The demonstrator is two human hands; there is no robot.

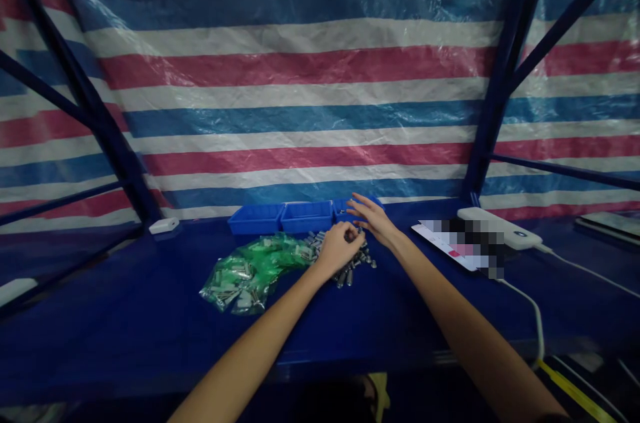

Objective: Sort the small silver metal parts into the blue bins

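Note:
My left hand is over a pile of small metal fasteners, with its thumb and fingers curled together. What it pinches, if anything, is too small to make out. Just to its right, my right hand reaches to the front of the right blue bin, fingers spread and nothing visible in them. To the left of the pile lie clear and green plastic bags with small metal and white pieces inside.
Two more blue bins, a middle one and a left one, line the back. On the right are a phone-like screen and a white power bank with cables. A small white box stands at the back left.

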